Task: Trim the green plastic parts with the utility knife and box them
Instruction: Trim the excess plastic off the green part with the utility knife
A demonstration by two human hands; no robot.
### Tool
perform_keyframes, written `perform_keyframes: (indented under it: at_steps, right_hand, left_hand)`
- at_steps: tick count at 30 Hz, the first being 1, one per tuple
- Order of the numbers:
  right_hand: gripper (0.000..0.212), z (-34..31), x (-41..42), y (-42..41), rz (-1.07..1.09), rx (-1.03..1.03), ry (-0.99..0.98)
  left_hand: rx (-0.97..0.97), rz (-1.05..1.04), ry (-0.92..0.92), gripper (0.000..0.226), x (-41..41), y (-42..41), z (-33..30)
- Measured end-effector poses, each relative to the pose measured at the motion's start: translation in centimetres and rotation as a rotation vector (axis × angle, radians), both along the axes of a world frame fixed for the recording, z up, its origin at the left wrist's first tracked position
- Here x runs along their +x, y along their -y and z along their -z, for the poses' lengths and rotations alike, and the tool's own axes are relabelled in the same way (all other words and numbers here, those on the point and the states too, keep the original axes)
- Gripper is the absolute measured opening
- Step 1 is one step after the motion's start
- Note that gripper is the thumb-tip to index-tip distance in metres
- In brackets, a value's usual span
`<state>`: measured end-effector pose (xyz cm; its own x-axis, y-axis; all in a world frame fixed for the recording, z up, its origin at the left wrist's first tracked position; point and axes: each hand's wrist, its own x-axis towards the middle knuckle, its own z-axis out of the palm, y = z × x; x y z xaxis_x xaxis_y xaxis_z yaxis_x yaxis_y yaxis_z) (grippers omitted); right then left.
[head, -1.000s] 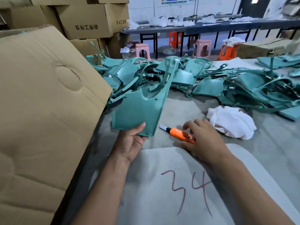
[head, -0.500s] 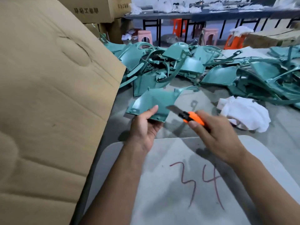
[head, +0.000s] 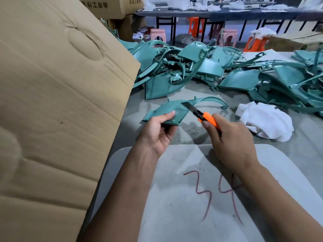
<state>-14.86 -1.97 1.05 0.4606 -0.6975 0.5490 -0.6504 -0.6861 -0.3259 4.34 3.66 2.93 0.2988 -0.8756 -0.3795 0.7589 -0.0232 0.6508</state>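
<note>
My left hand (head: 158,132) grips a flat green plastic part (head: 172,110) by its near edge, thumb on top, holding it level above the table. From the part a thin curved arm sweeps out to the right. My right hand (head: 230,142) holds the orange utility knife (head: 207,118); its extended blade lies against the part's right edge. A big heap of green parts (head: 218,70) covers the far side of the table.
A large cardboard box flap (head: 57,105) fills the left side. A grey board (head: 201,198) marked "34" lies under my forearms. A crumpled white cloth (head: 265,121) lies right of the knife. Cartons, stools and a long table stand behind.
My right hand picked the knife up off the table and brought its blade to the part. My left hand tilted the part from upright to flat and drew it nearer.
</note>
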Motion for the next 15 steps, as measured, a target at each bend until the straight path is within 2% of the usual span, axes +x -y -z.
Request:
perform_keyframes:
  at_steps: [2, 7, 15]
  right_hand:
    - [0.044, -0.1, -0.2, 0.0, 0.038, -0.004, 0.026]
    - [0.037, -0.3, 0.3, -1.4, -0.112, -0.061, -0.024]
    - [0.043, -0.2, 0.4, -1.5, -0.143, 0.007, -0.024]
  left_hand:
    - [0.003, 0.002, -0.02, 0.008, -0.1, -0.1, -0.2]
    - [0.024, -0.04, -0.058, 0.019, -0.2, 0.2, -0.2]
    - [0.012, -0.058, -0.059, 0.017, -0.2, 0.3, 0.1]
